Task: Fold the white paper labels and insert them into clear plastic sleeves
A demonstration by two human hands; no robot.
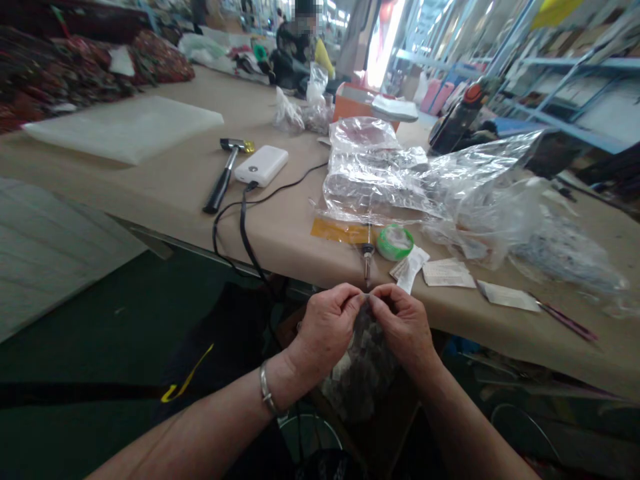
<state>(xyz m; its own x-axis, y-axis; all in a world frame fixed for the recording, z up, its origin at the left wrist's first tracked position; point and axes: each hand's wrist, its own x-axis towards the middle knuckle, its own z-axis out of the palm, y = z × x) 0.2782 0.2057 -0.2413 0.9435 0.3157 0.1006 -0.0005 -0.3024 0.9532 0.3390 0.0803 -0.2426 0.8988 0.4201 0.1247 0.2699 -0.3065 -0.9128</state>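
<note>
At the table's near edge, my left hand [333, 320] and my right hand [403, 323] meet with fingertips almost touching. Both are closed in a pinch, thumb against forefinger. Whatever lies between the fingertips is too small to make out. Just beyond them, a thin pointed tool with a metal tip [367, 263] rests at the edge, its rear end reaching under clear plastic. Beside it sit a green roll of tape [395, 241] and a folded white paper slip [413, 268]. Below my hands hangs or lies a heap of small greyish pieces [363, 373].
On the brown-covered table [280, 230] lie a hammer [225, 177], a white power bank [261, 166] with a black cable, clear plastic bags [380, 177], paper cards [449, 273] and tweezers [567, 320]. An orange box [353, 101] and a dark bottle [457, 120] stand farther back. Another person [299, 50] is beyond.
</note>
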